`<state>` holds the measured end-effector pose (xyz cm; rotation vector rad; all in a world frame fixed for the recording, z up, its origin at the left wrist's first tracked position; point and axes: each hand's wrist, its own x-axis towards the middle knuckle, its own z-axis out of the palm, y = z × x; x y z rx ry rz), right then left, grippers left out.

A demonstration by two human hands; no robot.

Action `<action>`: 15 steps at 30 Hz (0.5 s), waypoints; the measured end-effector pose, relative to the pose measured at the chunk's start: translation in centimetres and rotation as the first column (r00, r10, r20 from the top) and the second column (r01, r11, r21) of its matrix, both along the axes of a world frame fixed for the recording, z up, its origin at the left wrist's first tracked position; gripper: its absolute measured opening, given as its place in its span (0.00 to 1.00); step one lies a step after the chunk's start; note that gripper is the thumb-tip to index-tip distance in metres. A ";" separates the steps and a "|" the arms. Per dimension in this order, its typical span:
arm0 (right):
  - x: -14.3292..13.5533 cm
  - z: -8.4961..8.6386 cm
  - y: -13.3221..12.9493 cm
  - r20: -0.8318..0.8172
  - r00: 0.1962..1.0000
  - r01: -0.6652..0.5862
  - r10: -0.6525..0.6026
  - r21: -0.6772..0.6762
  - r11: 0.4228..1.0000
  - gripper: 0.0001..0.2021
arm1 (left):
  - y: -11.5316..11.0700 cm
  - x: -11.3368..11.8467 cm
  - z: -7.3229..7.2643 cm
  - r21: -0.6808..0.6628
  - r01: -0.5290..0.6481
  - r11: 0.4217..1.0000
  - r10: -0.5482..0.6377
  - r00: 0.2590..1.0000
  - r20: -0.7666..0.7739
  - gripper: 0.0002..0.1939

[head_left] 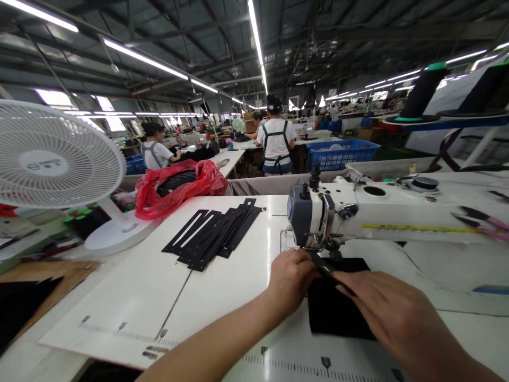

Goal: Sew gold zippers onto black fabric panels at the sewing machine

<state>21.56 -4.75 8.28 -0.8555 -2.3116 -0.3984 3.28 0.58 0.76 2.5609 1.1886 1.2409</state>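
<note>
A black fabric piece (338, 313) lies on the white table below the needle area of a white sewing machine (318, 212). A narrow black strip (325, 267) runs over it, up to the presser foot. My left hand (292, 278) is closed on the strip's upper end, close to the machine head; its fingertips are partly hidden. My right hand (385, 302) pinches the same strip at its lower end, above the fabric. Several black cut pieces (214, 233) lie in a fanned pile on the table, left of the machine.
A white fan (115, 228) and a red plastic bag (159, 196) with dark material stand at the left. Pink-handled snips (483, 223) rest on the machine arm. Thread cones (423, 95) are at the right. People work beyond, near a blue basket (342, 154).
</note>
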 end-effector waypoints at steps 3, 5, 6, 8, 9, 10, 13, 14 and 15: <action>-0.3 -0.5 -0.5 0.000 1.000 -0.020 0.020 0.016 1.000 0.11 | 0.2 -0.6 -0.2 0.013 0.032 0.999 -0.033 0.999 0.005 0.05; -0.1 -0.7 -0.2 0.005 0.998 -0.061 0.061 -0.009 0.998 0.11 | 0.3 -0.7 -0.1 0.023 0.061 0.998 -0.061 0.998 -0.006 0.06; 0.1 -0.7 0.0 0.014 0.996 -0.090 0.090 -0.023 0.996 0.11 | 0.4 -0.8 -0.1 0.029 0.083 0.996 -0.082 0.996 -0.024 0.06; 0.6 -0.6 0.3 0.052 0.987 -0.150 0.153 -0.058 0.987 0.11 | 0.6 -0.7 0.1 0.042 0.126 0.991 -0.122 0.989 -0.087 0.04; 0.7 -0.6 0.3 0.060 0.984 -0.163 0.166 -0.055 0.985 0.12 | 0.7 -0.7 0.2 0.047 0.139 0.989 -0.133 0.984 -0.118 0.03; 0.8 -0.6 0.1 0.060 0.987 -0.149 0.151 -0.032 0.988 0.12 | 0.7 -0.7 0.3 0.045 0.144 0.989 -0.137 0.981 -0.136 0.04; -0.3 -1.5 -1.6 0.037 0.999 -0.042 0.037 0.139 0.989 0.16 | 0.7 -0.8 0.3 0.015 0.116 0.993 -0.113 0.988 -0.101 0.07; -1.2 -2.3 -2.4 0.029 1.000 -0.010 0.004 0.189 0.982 0.17 | 0.6 -0.8 0.3 0.003 0.106 0.994 -0.105 0.991 -0.080 0.07; -2.4 -3.2 -3.1 0.042 0.999 -0.031 0.022 0.224 0.974 0.17 | 0.5 -0.9 0.3 -0.007 0.099 0.995 -0.099 0.993 -0.066 0.07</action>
